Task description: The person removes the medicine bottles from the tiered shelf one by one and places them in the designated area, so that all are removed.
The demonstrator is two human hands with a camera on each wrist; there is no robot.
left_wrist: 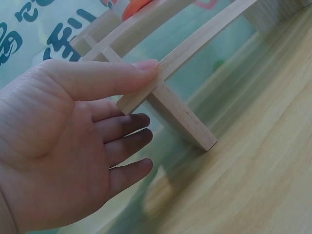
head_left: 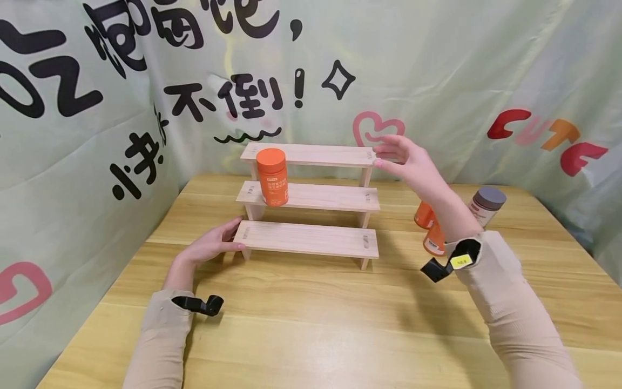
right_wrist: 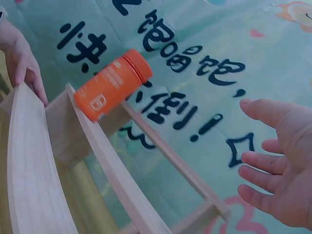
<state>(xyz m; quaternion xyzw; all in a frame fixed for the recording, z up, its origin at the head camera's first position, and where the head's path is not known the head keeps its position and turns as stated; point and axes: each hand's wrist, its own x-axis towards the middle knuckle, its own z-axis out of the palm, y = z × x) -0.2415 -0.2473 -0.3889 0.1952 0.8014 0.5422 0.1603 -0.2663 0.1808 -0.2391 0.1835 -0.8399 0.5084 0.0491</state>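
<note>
A three-tier wooden display shelf (head_left: 306, 237) stands on the table. One orange bottle with an orange lid (head_left: 274, 178) is upright on its middle tier, toward the left end. At the left end of the lowest tier, my left hand (head_left: 214, 242) holds the board; in the left wrist view its thumb (left_wrist: 117, 78) lies on the board and the other fingers reach past the end. My right hand (head_left: 405, 159) is raised by the right end of the top tier, fingers spread apart and holding nothing. The right wrist view shows the orange bottle (right_wrist: 114, 85) across from that hand.
Right of the shelf, partly behind my right forearm, are two orange bottles (head_left: 434, 242) and a white bottle with a grey lid (head_left: 487, 204). A printed cloth (head_left: 437, 65) hangs behind and left of the wooden table (head_left: 311, 329).
</note>
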